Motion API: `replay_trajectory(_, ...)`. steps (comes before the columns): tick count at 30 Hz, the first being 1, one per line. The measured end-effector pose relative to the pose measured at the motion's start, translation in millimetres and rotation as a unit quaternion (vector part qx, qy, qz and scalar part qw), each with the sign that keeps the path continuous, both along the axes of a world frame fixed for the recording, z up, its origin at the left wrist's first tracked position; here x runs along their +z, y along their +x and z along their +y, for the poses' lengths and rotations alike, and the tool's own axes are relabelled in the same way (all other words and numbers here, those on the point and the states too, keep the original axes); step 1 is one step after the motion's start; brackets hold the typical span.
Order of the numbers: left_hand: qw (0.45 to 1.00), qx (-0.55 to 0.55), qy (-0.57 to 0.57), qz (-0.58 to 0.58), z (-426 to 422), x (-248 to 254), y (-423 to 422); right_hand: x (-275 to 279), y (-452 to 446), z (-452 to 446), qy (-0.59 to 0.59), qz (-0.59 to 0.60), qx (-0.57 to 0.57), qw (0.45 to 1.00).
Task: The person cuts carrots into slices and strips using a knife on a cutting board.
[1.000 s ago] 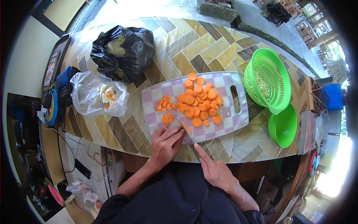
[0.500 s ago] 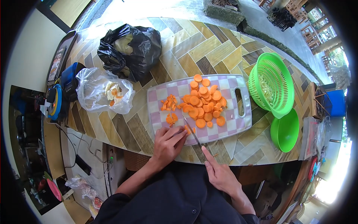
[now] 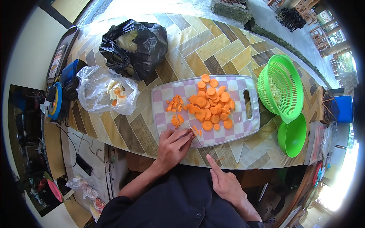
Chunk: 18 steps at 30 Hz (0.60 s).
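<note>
A checkered cutting board (image 3: 235, 133) lies on the table, with a pile of round carrot slices (image 3: 209, 102) in its middle. Two small heaps of carrot strips (image 3: 176, 103) are left of the pile. At the board's near edge my left hand (image 3: 171, 148) has its fingers bent together on a piece of carrot, mostly hidden under the fingertips. My right hand (image 3: 226, 184) is closed round the handle of a knife (image 3: 200, 143), index finger stretched along its back. The blade is beside my left fingertips, next to a few cut carrot strips (image 3: 197, 131).
A black plastic bag (image 3: 150, 45) and a clear bag with scraps (image 3: 93, 89) stand at the left. On the right, a green colander (image 3: 294, 91) with pale shreds leans over a green bowl (image 3: 292, 136). A blue and black device (image 3: 70, 81) sits at the left edge.
The knife has moved against the carrot beside my left fingertips, and cut strips now lie spread beside the blade. The whole view has shifted slightly.
</note>
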<state>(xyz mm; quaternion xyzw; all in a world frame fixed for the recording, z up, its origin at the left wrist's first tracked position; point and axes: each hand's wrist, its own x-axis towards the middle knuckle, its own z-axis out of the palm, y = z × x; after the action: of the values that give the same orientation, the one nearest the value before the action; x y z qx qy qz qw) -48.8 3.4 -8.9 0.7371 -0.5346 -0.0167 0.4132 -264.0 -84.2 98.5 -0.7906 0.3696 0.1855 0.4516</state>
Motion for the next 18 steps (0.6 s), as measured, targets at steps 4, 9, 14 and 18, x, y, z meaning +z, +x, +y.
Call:
replay_trajectory(4,1.000,-0.003,0.006,0.004,-0.3,2.1,0.6,-0.2,3.4,-3.0,0.008,0.006,0.003,1.000)
replay_trajectory(9,1.000,-0.006,-0.003,-0.002,-1.4,-3.4,1.4,-12.9,8.5,-7.1,-0.006,-0.041,0.002,0.999)
replay_trajectory(14,1.000,-0.003,-0.005,0.000,-0.6,-2.3,2.0,-14.1,7.3,-3.5,-0.010,-0.048,0.001,0.999)
replay_trajectory(18,1.000,-0.005,-0.011,0.004,1.4,-2.7,3.2,-6.2,1.2,-5.0,0.019,-0.030,-0.014,0.999)
